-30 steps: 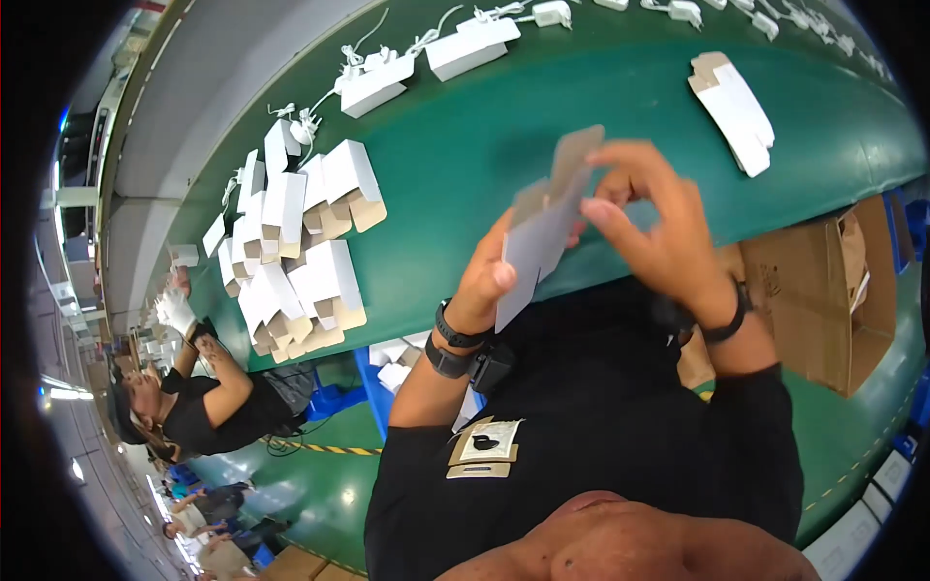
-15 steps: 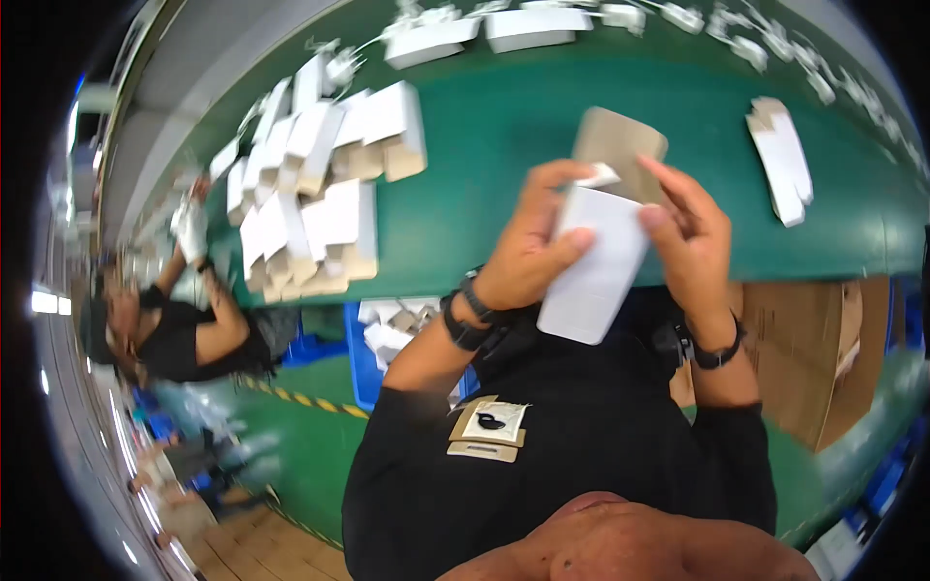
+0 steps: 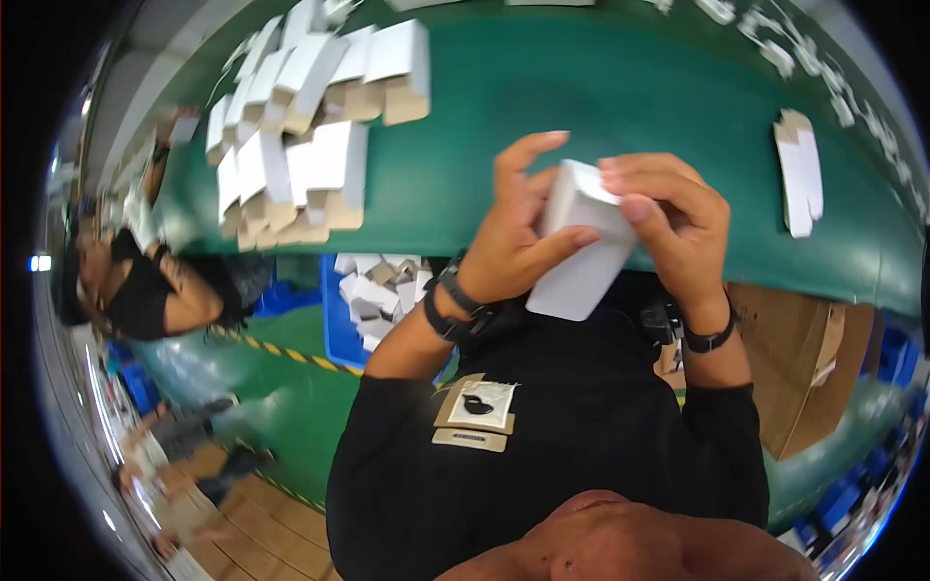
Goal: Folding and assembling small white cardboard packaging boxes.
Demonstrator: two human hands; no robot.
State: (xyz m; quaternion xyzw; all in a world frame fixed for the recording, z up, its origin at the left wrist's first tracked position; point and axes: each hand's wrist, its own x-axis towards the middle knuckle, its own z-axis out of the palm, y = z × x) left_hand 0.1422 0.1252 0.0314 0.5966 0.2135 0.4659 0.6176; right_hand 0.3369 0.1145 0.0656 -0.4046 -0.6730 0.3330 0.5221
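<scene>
Between my hands is a small white cardboard box, tilted, with its upper end folded over and its length running down toward my body. My left hand grips its left side, thumb across the front face and index finger stretched up and away. At the upper right edge, my right hand pinches the box, fingertips on the folded end and thumb just below. Left of my hands, several white boxes with brown flaps hanging out stand in rows on the green table.
One flattened white carton lies at the table's right. White cabled adapters line the far edge. Below the table are a blue bin of white boxes and a large brown carton. A co-worker is at the left.
The long brown flap that stuck up from the box is folded in, so its top end now looks white. My right fingers have moved onto that end. The view has shifted.
</scene>
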